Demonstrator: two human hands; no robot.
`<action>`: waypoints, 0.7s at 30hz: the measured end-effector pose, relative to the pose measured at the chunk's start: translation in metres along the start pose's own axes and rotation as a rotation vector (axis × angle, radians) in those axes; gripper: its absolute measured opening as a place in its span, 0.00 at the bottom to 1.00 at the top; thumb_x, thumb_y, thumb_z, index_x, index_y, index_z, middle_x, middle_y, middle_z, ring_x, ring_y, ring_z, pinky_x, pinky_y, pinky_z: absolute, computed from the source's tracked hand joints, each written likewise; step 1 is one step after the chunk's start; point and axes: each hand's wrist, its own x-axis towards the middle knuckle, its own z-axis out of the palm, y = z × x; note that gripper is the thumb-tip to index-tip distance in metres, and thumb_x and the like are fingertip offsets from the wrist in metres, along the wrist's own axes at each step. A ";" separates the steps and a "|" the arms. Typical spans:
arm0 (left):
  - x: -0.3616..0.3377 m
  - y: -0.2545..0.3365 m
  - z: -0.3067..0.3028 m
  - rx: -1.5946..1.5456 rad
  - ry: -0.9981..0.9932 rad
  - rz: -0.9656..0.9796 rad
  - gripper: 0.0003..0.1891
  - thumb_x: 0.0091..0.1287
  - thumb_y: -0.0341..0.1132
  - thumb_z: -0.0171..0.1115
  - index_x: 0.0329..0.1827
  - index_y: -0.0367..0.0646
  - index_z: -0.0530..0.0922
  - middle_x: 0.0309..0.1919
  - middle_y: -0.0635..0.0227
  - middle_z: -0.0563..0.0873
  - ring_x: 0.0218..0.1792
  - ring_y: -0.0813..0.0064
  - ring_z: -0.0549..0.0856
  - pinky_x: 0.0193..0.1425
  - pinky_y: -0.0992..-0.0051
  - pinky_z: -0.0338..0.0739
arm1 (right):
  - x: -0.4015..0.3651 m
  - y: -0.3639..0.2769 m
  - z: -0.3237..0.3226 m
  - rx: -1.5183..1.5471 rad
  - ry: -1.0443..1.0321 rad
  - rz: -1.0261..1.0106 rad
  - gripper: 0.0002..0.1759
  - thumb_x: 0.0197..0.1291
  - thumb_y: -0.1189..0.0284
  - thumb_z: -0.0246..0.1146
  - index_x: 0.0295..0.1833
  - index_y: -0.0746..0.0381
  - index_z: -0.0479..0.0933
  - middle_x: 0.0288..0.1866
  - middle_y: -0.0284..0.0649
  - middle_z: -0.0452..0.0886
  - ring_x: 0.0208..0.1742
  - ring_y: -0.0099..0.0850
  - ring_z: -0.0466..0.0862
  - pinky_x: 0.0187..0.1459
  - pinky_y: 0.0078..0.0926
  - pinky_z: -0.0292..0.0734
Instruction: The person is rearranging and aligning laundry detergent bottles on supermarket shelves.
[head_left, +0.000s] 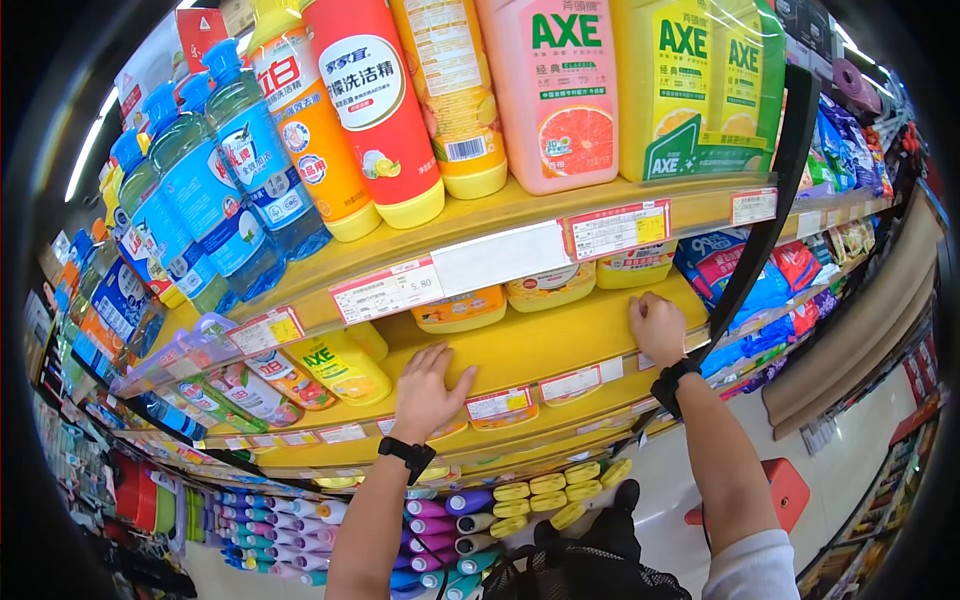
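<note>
My left hand point(432, 393) lies on the yellow shelf point(520, 345), fingers spread and empty, a dark band around its wrist. Left of it stands a yellow AXE dish soap bottle point(340, 368). My right hand point(658, 328) is closed with its fingers curled, at the right part of the same shelf; nothing shows in it. It also wears a dark wristband point(674, 385). Deeper on this shelf are yellow-bottomed bottles point(550, 287), their tops hidden by the shelf above. Price tags point(498, 403) line the front edge.
The upper shelf holds a pink AXE bottle point(555, 100), a red dish soap bottle point(375, 110) and blue pump bottles point(205, 200). A black upright post point(765, 230) stands right of my right hand. Below are several coloured bottles point(430, 525) and a red stool point(785, 490).
</note>
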 end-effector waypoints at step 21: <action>-0.001 0.001 0.000 0.006 0.023 0.005 0.24 0.65 0.47 0.66 0.49 0.29 0.83 0.54 0.47 0.85 0.56 0.50 0.83 0.63 0.59 0.77 | 0.001 0.002 0.001 0.010 0.005 0.008 0.17 0.65 0.65 0.63 0.26 0.65 0.78 0.25 0.51 0.83 0.29 0.53 0.84 0.34 0.46 0.79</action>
